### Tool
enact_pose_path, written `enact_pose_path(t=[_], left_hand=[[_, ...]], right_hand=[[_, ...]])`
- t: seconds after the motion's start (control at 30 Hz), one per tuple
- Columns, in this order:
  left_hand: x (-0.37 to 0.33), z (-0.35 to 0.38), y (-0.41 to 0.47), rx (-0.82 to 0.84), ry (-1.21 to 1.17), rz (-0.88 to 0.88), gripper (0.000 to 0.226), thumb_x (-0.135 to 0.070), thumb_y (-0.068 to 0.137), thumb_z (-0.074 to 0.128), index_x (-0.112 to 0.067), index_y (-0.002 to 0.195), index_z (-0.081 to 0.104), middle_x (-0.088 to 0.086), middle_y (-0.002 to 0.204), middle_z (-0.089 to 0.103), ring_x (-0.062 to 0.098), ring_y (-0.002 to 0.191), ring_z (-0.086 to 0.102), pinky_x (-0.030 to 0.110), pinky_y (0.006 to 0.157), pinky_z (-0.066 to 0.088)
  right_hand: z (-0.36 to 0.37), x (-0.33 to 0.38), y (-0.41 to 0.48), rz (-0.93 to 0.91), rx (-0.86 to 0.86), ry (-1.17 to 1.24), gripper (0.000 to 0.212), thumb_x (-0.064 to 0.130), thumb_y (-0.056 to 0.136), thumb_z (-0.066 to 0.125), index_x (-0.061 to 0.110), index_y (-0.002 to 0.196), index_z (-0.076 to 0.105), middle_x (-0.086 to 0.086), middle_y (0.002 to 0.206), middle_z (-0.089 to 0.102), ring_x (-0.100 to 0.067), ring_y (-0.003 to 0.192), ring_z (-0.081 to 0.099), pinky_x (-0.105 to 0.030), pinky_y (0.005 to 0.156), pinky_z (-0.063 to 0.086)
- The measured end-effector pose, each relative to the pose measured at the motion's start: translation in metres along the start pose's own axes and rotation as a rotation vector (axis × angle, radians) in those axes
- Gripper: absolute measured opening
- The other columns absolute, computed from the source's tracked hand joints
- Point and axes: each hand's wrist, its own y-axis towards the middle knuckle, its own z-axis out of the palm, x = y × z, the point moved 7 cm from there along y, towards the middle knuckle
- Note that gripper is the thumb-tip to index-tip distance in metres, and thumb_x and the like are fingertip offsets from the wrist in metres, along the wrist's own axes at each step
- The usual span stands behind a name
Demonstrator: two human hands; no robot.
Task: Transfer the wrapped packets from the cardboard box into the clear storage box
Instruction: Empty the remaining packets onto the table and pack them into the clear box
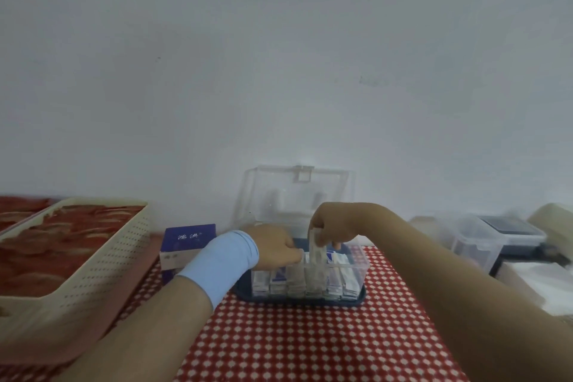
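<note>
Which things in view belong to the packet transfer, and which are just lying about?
Part of the job: clear storage box, lid open; wrapped packets, some standing inside it, some pinched by the right hand; left hand at the box's left rim; blue cardboard box.

Lying about: beige perforated basket; plastic tub at right; checked tablecloth.

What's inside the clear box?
A row of wrapped packets stands inside the clear storage box. The right hand pinches some more above them. The left hand hides the box's back-left corner.
</note>
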Motion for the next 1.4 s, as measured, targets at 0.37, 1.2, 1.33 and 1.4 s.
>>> enact_pose_path(t=[0.37,1.2,1.33,1.4], left_hand=[[-0.019,0.002,-0.002,-0.075,0.048,0.141,0.041,-0.050,0.087,0.048,-0.032,0.113,0.074,-0.006,0.122,0.060,0.020,0.112,0.056,0.043,0.100,0.046],[-0.046,0.020,0.010,0.006,0.097,0.127,0.035,-0.045,0.080,0.054,-0.041,0.046,0.049,-0.013,0.077,0.038,0.027,0.093,0.049,0.047,0.087,0.051],[-0.046,0.025,0.010,0.069,0.128,0.111,0.014,-0.048,0.082,0.053,-0.044,0.073,0.063,-0.004,0.120,0.049,0.023,0.120,0.041,0.048,0.100,0.044],[-0.044,0.027,0.011,0.070,0.155,0.149,0.040,-0.050,0.083,0.051,-0.043,0.119,0.065,-0.004,0.137,0.046,0.020,0.128,0.035,0.046,0.106,0.040]], right_hand=[[0.023,0.003,0.012,0.033,-0.002,-0.102,0.018,0.019,0.095,0.062,0.012,0.108,0.072,-0.005,0.085,0.073,-0.012,0.067,0.063,-0.028,0.073,0.055],[0.017,-0.028,0.009,0.159,-0.138,-0.174,0.017,0.016,0.093,0.059,0.007,0.095,0.074,-0.006,0.086,0.071,-0.025,0.066,0.072,-0.037,0.075,0.063],[0.021,-0.027,0.011,0.148,-0.066,-0.124,0.023,0.013,0.093,0.057,0.011,0.106,0.076,-0.007,0.096,0.073,-0.026,0.074,0.074,-0.039,0.076,0.063],[0.019,-0.027,0.013,0.144,-0.064,-0.110,0.022,0.016,0.093,0.058,0.012,0.105,0.076,-0.007,0.097,0.074,-0.026,0.077,0.074,-0.038,0.077,0.063]])
